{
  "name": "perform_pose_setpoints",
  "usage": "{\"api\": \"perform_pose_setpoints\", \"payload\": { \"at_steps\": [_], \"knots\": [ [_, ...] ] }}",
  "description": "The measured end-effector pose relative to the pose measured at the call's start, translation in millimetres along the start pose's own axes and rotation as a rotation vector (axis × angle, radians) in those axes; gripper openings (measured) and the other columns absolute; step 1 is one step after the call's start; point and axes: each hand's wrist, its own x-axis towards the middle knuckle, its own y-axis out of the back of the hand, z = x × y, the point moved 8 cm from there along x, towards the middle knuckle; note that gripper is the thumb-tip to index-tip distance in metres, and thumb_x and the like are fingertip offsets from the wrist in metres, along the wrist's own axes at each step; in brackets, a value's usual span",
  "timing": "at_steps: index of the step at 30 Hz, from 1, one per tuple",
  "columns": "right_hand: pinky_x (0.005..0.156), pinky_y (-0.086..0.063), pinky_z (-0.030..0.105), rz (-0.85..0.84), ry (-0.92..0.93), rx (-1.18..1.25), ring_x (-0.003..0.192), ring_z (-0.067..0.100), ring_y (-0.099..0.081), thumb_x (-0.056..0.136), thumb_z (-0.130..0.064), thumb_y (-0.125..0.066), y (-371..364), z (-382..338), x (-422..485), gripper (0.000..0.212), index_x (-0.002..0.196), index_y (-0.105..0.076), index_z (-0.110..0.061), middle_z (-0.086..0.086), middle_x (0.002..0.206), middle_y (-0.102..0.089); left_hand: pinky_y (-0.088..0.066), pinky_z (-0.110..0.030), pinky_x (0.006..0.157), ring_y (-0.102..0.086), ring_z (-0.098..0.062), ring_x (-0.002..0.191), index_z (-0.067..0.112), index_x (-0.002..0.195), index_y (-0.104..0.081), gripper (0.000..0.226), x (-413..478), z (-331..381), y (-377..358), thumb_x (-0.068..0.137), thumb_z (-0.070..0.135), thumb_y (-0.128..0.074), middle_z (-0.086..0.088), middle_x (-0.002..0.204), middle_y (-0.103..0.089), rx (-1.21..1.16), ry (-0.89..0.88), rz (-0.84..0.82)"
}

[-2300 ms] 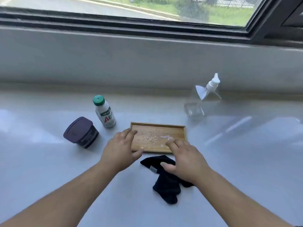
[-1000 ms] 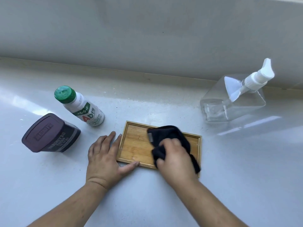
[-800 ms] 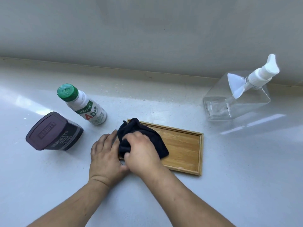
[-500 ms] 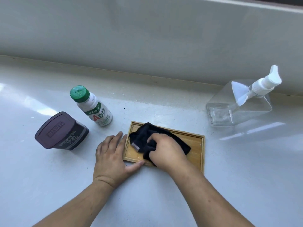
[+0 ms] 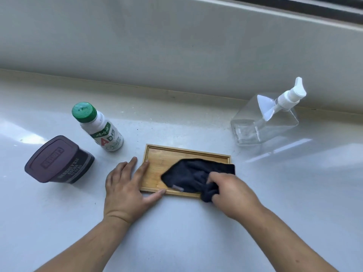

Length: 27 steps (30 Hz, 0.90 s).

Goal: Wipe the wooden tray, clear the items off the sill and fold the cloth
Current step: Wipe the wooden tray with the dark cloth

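A small wooden tray (image 5: 160, 160) lies flat on the white sill. My left hand (image 5: 127, 186) rests open against its left end, fingers on the rim and thumb along the front edge. My right hand (image 5: 232, 193) grips a dark cloth (image 5: 196, 174) at the tray's front right corner. The cloth is spread over the right half of the tray. To the left stand a white bottle with a green cap (image 5: 98, 127) and a dark brown cocoa tub (image 5: 59, 160). A clear pump bottle (image 5: 269, 118) stands at the back right.
The sill (image 5: 176, 232) is a smooth white surface running left to right. A pale wall (image 5: 176, 46) rises behind it, with the dark window frame (image 5: 314, 4) at the top right.
My right hand has wiped the cloth back and forth across the tray and now drags it to the right end. The crumbs seen earlier are gone from the uncovered wood. My left hand stays at the tray's left end.
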Motion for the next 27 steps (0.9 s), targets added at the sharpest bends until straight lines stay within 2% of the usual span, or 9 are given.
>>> {"api": "perform_pose_setpoints", "payload": {
  "at_steps": [3,7,9,13,17,19,21,24,27],
  "knots": [
    [0.063,-0.053,0.035,0.071,-0.144,-0.031,0.075,0.009,-0.055,0.074,-0.014,-0.056,5,16,-10,0.023,0.089,-0.056,-0.032,-0.013,0.084,-0.059,-0.019,-0.049,0.118,-0.039,-0.033,0.143,0.039,0.149,-0.052,0.103,-1,0,2,0.065,0.099,-0.049,-0.003,0.154,-0.052,-0.013,0.01,-0.006],
    [0.073,-0.055,0.034,0.092,-0.023,0.218,0.089,0.02,-0.067,0.077,-0.023,-0.061,-31,-62,3,0.028,0.104,-0.061,-0.033,-0.008,0.098,-0.073,-0.019,-0.048,0.118,-0.04,-0.032,0.142,0.029,0.151,-0.052,0.11,0,-1,4,0.063,0.095,-0.054,-0.004,0.155,-0.054,-0.03,0.021,-0.007],
    [0.074,-0.058,0.035,0.082,0.009,0.389,0.087,0.025,-0.071,0.078,-0.023,-0.061,-49,-106,16,0.028,0.105,-0.061,-0.031,-0.002,0.096,-0.076,-0.022,-0.049,0.119,-0.041,-0.032,0.144,0.021,0.153,-0.051,0.111,0,-3,3,0.063,0.085,-0.056,-0.004,0.155,-0.054,-0.062,0.04,-0.015],
    [0.076,-0.055,0.037,-0.001,0.096,0.368,0.089,0.027,-0.067,0.076,-0.021,-0.056,-69,-154,39,0.025,0.1,-0.055,-0.029,0.002,0.093,-0.073,-0.018,-0.047,0.121,-0.036,-0.03,0.145,0.021,0.149,-0.053,0.09,-1,-4,2,0.07,0.065,-0.05,-0.002,0.155,-0.054,-0.102,0.033,-0.005],
    [0.056,-0.053,0.032,-0.105,0.125,0.286,0.077,0.023,-0.067,0.077,-0.024,-0.055,-67,-140,37,0.018,0.094,-0.056,-0.031,-0.002,0.085,-0.071,-0.022,-0.05,0.121,-0.036,-0.032,0.145,0.023,0.147,-0.053,0.097,0,-2,0,0.063,0.072,-0.057,-0.004,0.154,-0.053,-0.093,0.023,-0.026],
    [0.046,-0.051,0.029,-0.093,0.112,0.227,0.07,0.017,-0.068,0.075,-0.028,-0.054,-60,-127,32,0.015,0.09,-0.054,-0.033,-0.005,0.082,-0.07,-0.024,-0.05,0.121,-0.035,-0.032,0.145,0.027,0.149,-0.051,0.101,0,0,2,0.061,0.075,-0.061,-0.001,0.156,-0.05,-0.087,0.013,-0.023],
    [0.051,-0.056,0.033,-0.043,0.065,0.198,0.07,0.014,-0.067,0.074,-0.031,-0.053,-49,-110,27,0.015,0.088,-0.054,-0.034,-0.007,0.08,-0.069,-0.025,-0.05,0.12,-0.037,-0.033,0.143,0.029,0.145,-0.054,0.1,0,0,3,0.06,0.082,-0.063,-0.001,0.154,-0.051,-0.085,-0.001,-0.005],
    [0.065,-0.062,0.041,0.03,-0.048,0.158,0.075,0.018,-0.068,0.071,-0.032,-0.054,-34,-70,14,0.019,0.09,-0.055,-0.033,-0.007,0.08,-0.069,-0.023,-0.05,0.118,-0.04,-0.035,0.142,0.032,0.133,-0.062,0.098,-1,0,4,0.06,0.097,-0.056,-0.005,0.153,-0.054,-0.07,-0.012,0.005],
    [0.067,-0.061,0.04,0.125,-0.201,0.096,0.076,0.024,-0.069,0.071,-0.028,-0.056,-14,-16,-10,0.021,0.091,-0.053,-0.034,-0.004,0.084,-0.071,-0.019,-0.049,0.12,-0.037,-0.033,0.144,0.04,0.142,-0.058,0.105,-2,0,6,0.062,0.106,-0.041,-0.004,0.157,-0.051,-0.068,-0.011,0.003]
  ]
}}
